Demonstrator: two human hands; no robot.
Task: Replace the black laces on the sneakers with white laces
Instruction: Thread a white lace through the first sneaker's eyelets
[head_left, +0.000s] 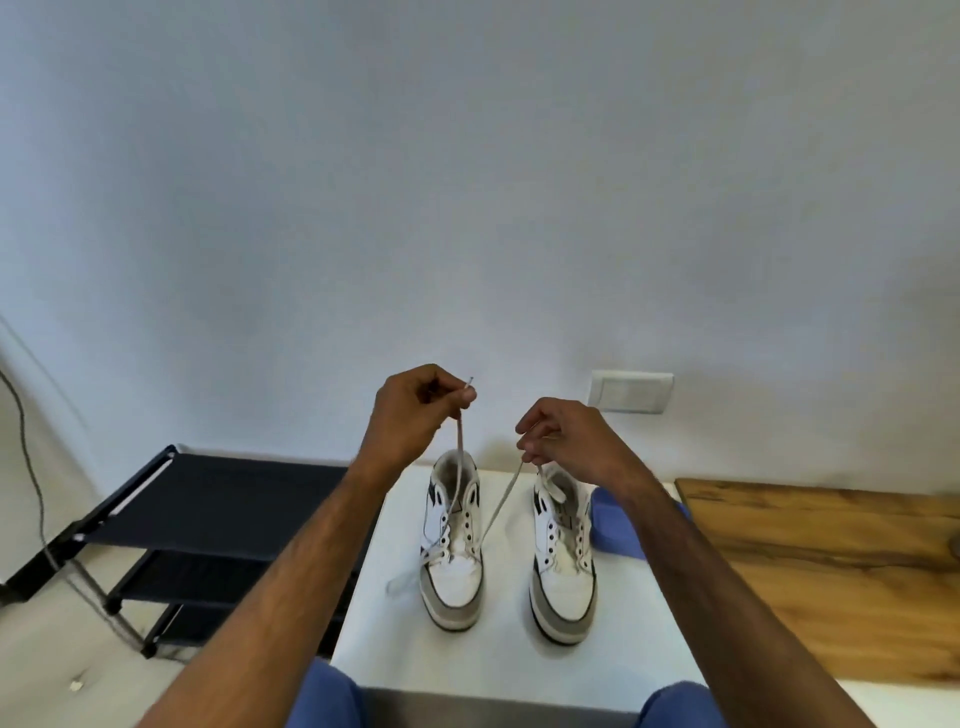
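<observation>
We see left hand (415, 410) and right hand (563, 434) each pinching a white lace (496, 512) end above left sneaker (453, 540) on tabletop (509, 654).

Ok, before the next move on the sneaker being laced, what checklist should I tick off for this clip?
1. Left hand pinches one white lace end: ok.
2. Right hand pinches the other end: ok.
3. Lace threaded through the left sneaker lower eyelets: ok.
4. Both ends pulled to even length: cannot tell.
5. Upper eyelets laced: not ok, empty.
6. Right sneaker laced: not ok, eyelets look empty.
</observation>
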